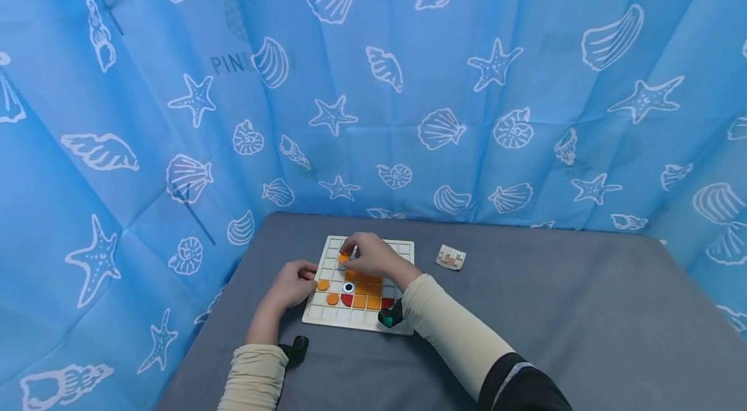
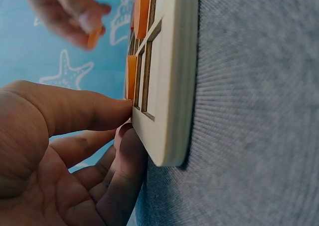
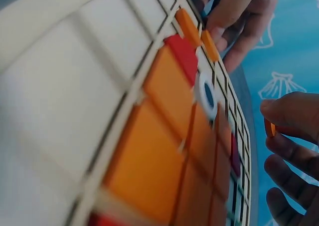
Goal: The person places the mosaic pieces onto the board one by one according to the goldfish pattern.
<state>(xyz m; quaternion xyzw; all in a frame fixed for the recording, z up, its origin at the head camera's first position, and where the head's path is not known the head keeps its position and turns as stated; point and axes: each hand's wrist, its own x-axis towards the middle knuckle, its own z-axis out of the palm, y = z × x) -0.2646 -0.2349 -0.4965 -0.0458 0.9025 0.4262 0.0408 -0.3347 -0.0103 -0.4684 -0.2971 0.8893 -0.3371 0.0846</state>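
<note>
A pale wooden grid board (image 1: 329, 315) lies on the grey surface with coloured pieces set in its squares. My left hand (image 1: 294, 282) is at its left edge, thumb and fingers gripping the rim, as the left wrist view shows. My right hand (image 1: 373, 255) pinches an orange disc (image 3: 269, 127) between thumb and finger, above the far part of the board. Two more orange discs (image 1: 332, 299) sit near the left side. Beside them are a red piece (image 1: 347, 300), a white eye piece (image 1: 348, 287) and several orange square tiles (image 1: 360, 301).
A small printed card (image 1: 451, 257) lies right of the board. Grey cloth (image 1: 560, 307) covers the table. A blue curtain (image 1: 373, 100) with white shells and starfish hangs behind and at the left. Dark wrist devices (image 1: 296, 349) sit at both wrists.
</note>
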